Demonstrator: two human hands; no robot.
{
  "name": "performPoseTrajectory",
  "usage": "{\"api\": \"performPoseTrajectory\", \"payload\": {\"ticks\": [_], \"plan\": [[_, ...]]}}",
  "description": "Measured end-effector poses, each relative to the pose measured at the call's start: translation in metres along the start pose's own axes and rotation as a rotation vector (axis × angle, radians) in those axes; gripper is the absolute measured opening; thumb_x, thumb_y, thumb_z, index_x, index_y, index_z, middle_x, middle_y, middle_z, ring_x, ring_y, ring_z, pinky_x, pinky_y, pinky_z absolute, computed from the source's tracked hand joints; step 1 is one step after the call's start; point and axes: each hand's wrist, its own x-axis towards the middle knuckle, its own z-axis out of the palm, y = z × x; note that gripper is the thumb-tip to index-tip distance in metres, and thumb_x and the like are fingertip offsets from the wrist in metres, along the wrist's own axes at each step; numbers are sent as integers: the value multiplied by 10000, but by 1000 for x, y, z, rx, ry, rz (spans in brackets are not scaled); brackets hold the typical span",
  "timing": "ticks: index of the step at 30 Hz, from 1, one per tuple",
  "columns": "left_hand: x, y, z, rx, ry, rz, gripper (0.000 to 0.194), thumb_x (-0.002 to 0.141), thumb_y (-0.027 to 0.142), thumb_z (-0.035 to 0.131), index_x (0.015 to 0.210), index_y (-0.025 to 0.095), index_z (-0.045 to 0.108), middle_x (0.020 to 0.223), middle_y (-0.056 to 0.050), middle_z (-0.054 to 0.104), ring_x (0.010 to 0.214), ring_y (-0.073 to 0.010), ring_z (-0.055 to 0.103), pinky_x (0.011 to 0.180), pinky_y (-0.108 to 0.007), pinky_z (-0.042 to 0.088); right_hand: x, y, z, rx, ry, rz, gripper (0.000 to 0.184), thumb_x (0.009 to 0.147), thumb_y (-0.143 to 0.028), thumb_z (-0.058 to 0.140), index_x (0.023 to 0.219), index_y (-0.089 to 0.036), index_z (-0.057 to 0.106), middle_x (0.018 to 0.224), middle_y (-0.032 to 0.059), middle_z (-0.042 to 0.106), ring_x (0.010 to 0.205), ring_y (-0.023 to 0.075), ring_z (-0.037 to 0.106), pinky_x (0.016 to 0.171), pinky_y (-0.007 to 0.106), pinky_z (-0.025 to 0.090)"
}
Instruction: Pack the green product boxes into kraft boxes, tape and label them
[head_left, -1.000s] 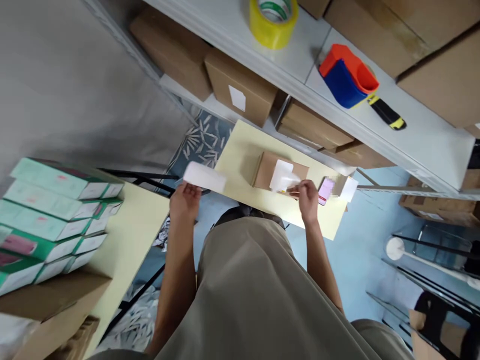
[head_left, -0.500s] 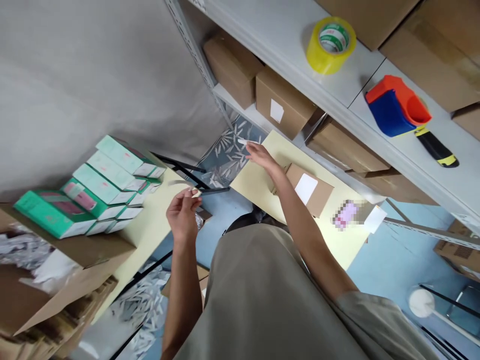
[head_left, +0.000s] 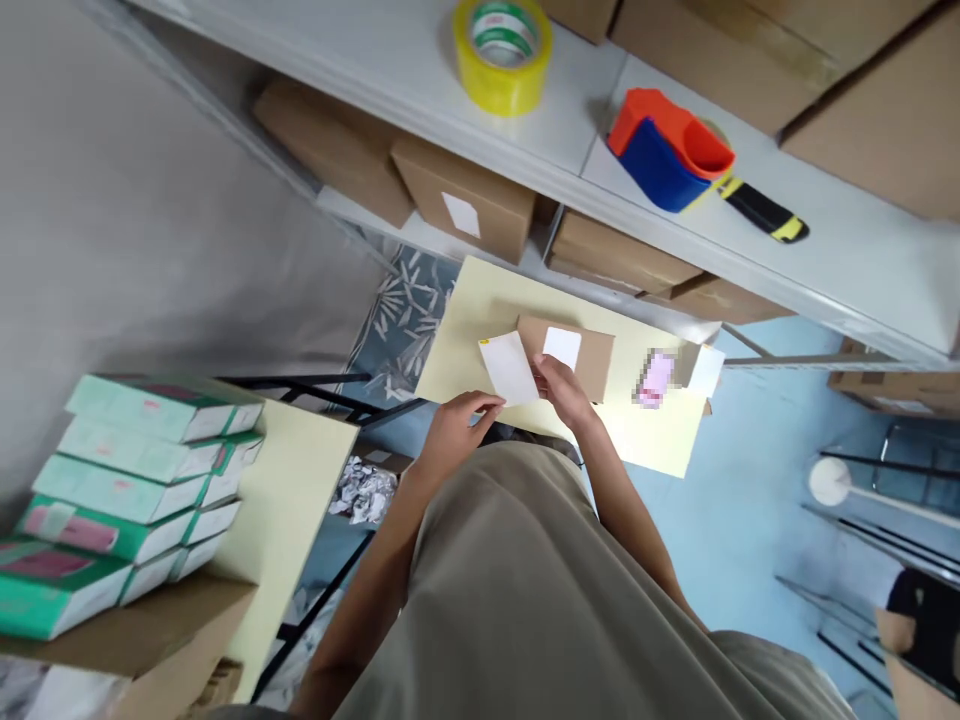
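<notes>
A white paper card (head_left: 510,368) with a small yellow mark at its upper left corner is held up between my two hands, above the near edge of the table. My left hand (head_left: 456,432) pinches its lower left corner between thumb and fingers. At the card's right edge, my right hand (head_left: 564,392) has its fingers closed on it. Just behind lies a small brown cardboard box (head_left: 598,362) bearing a white label (head_left: 561,347); the card and my right hand cover part of it.
The pale yellow table (head_left: 472,300) also carries a blurred-out pink item (head_left: 655,380). Over it, a grey shelf (head_left: 555,130) holds yellow tape (head_left: 504,60), a red-blue tape dispenser (head_left: 675,150) and cartons (head_left: 465,195). Stacked green boxes (head_left: 135,470) stand left. White strips (head_left: 405,300) litter the floor.
My right hand has come back from the table's far left corner, and the white strip in it is gone. My left hand has moved right. Both now hold the card. The view has turned right.
</notes>
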Motion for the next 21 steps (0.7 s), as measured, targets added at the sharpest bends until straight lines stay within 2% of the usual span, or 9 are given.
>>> {"api": "performPoseTrajectory", "payload": {"ticks": [3, 7, 12, 15, 16, 18, 21], "plan": [[17, 1, 10, 108, -157, 66, 183, 1034, 326, 610, 1098, 267, 771, 1104, -42, 834, 979, -217, 788, 952, -352, 616, -15, 11, -21, 85, 182, -47, 555, 706, -657, 897, 997, -253, 652, 847, -15, 737, 767, 172, 704, 730, 297, 577], [36, 1, 22, 159, -301, 25, 151, 982, 269, 630, 1111, 274, 708, 1101, -27, 831, 942, -214, 796, 905, -334, 617, -29, 27, -38, 120, 352, -138, 452, 727, -586, 860, 920, -244, 638, 831, -15, 710, 771, 163, 676, 734, 316, 595], [47, -5, 37, 102, -359, -34, 137, 963, 341, 661, 1083, 276, 645, 1071, -47, 827, 940, -237, 798, 877, -349, 615, -42, 40, -41, 78, 480, -195, 458, 747, -577, 822, 998, -241, 640, 847, 15, 743, 846, 207, 719, 777, 367, 639], [48, -16, 47, 12, -341, -133, 286, 920, 420, 717, 1138, 264, 619, 1104, -99, 824, 952, -273, 803, 890, -399, 618, -57, 44, -29, -111, 527, -280, 337, 891, -567, 707, 1001, -252, 660, 899, 48, 776, 879, 239, 758, 853, 416, 659], [48, -20, 50, -50, -317, -178, 372, 887, 452, 752, 1170, 255, 612, 1145, -123, 819, 995, -287, 804, 910, -416, 618, -65, 44, -23, -217, 510, -334, 277, 944, -532, 663, 1004, -262, 674, 953, 60, 792, 915, 250, 771, 895, 433, 659], [50, -26, 54, -229, -251, -256, 546, 798, 513, 830, 1215, 237, 609, 1262, -175, 788, 1136, -313, 782, 964, -441, 610, -82, 46, -11, -470, 380, -470, 175, 1013, -433, 611, 1028, -290, 709, 1115, 75, 807, 1029, 265, 781, 983, 454, 647], [51, -24, 50, -507, -164, -315, 571, 737, 561, 860, 1151, 219, 663, 1355, -208, 751, 1207, -319, 750, 996, -456, 601, -105, 47, 1, -786, 136, -620, 145, 1042, -317, 604, 1068, -319, 746, 1346, 72, 763, 1125, 263, 770, 1034, 452, 635]]}}
